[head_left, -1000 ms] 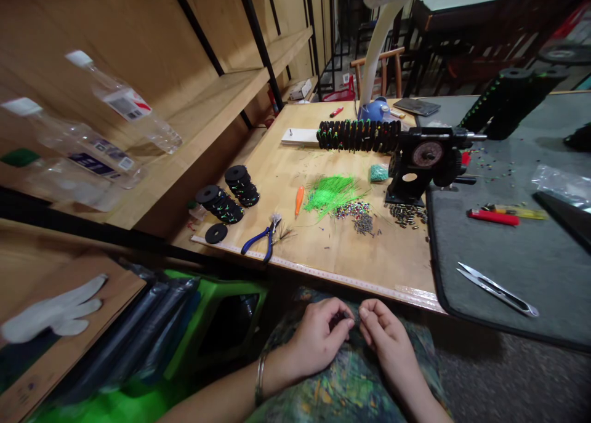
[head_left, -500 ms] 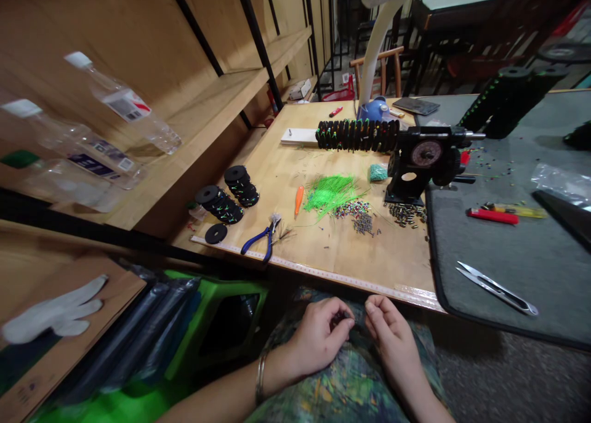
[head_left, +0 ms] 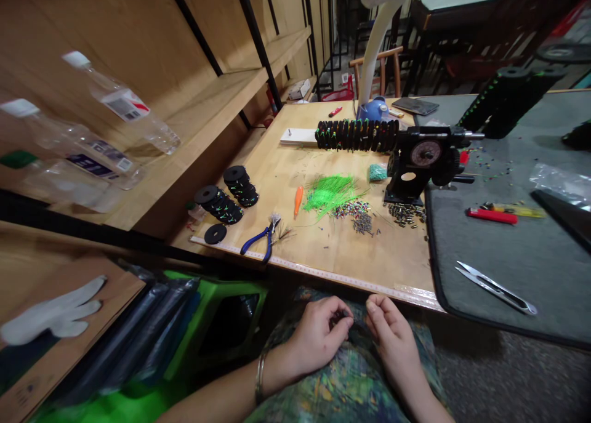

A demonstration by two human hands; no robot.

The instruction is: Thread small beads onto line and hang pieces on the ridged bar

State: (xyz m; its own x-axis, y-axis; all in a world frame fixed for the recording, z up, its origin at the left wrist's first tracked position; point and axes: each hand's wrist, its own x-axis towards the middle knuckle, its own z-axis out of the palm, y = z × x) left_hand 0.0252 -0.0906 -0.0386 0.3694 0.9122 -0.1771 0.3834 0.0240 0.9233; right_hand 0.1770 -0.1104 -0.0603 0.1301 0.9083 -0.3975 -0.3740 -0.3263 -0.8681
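Note:
Over my lap, just below the table's front edge, my two hands face each other a short way apart. My left hand [head_left: 322, 329] is curled closed around something small and dark, too small to name. The thumb and fingertips of my right hand [head_left: 391, 326] are pinched together; whatever lies between them is too fine to make out. In front of them on the wooden table [head_left: 300, 250] lie a pile of bright green strands [head_left: 335, 192], mixed coloured beads [head_left: 353, 209], small grey pieces [head_left: 363, 224] and brass-coloured bits [head_left: 406, 214].
Blue-handled pliers [head_left: 259, 240], an orange tool [head_left: 298, 200] and black foam spools [head_left: 219, 204] sit leftward. A black winding machine [head_left: 418, 158] carries a row of wound spools [head_left: 357, 135]. Thread snips [head_left: 498, 289] and a red cutter [head_left: 492, 215] rest on the grey mat [head_left: 480, 244].
Both hands stay almost in place, with only slight finger movement. The view has shifted very slightly; the things on the table have not moved.

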